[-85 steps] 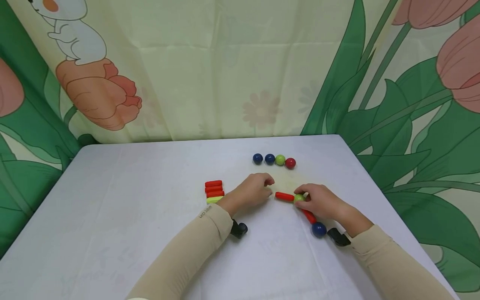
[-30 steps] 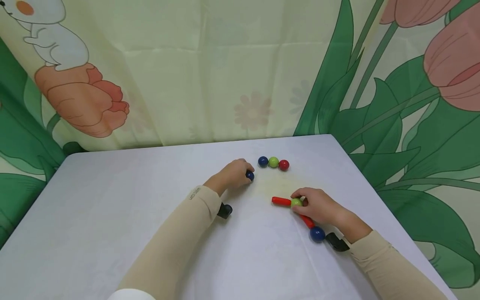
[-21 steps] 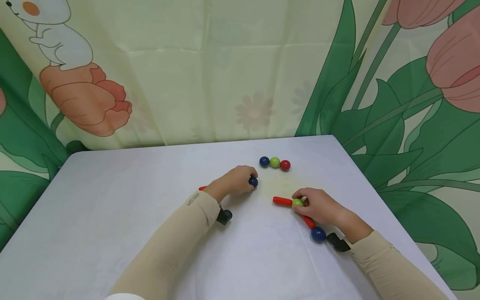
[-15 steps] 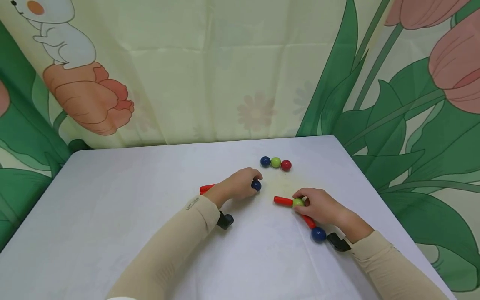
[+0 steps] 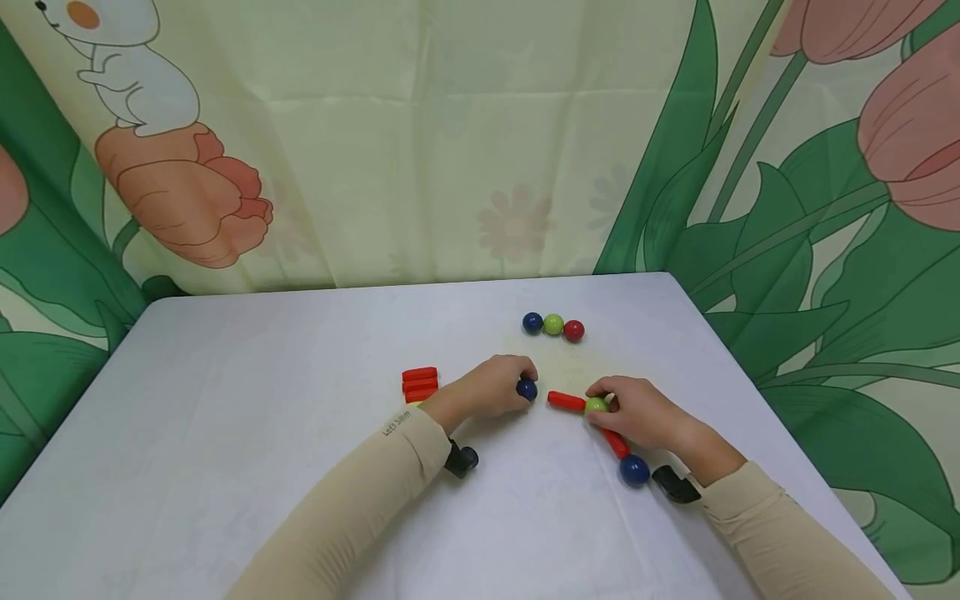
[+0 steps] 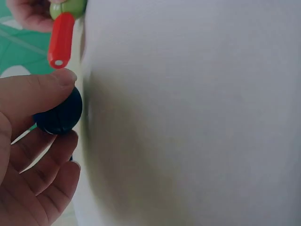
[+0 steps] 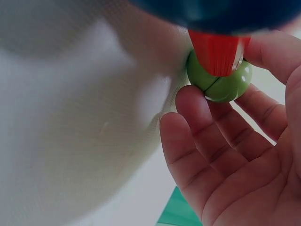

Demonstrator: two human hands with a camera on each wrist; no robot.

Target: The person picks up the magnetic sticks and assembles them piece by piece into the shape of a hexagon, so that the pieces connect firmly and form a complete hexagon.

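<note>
My left hand [image 5: 491,390] pinches a dark blue ball [image 5: 527,389] between thumb and fingers. That ball [image 6: 60,114] is just short of the hollow-looking end of a red rod [image 6: 61,40] in the left wrist view. My right hand [image 5: 637,407] pinches a green ball [image 5: 596,405], from which the red rod [image 5: 566,402] points left. A second red rod [image 5: 617,443] runs from the green ball toward the near right, ending at another blue ball [image 5: 634,471]. In the right wrist view this blue ball [image 7: 225,14] fills the top edge, partly out of frame.
A blue ball [image 5: 532,323], a green ball [image 5: 553,324] and a red ball [image 5: 573,331] stand in a row at the back. Red rods [image 5: 420,385] lie stacked beside my left wrist, a yellow-green one partly hidden there. Black wrist cameras [image 5: 461,459] hang under both wrists.
My left hand has taken one blue ball from the back row and brought it nearer and rightward, close to the red rod's free end. The right hand keeps its hold on the green ball.
</note>
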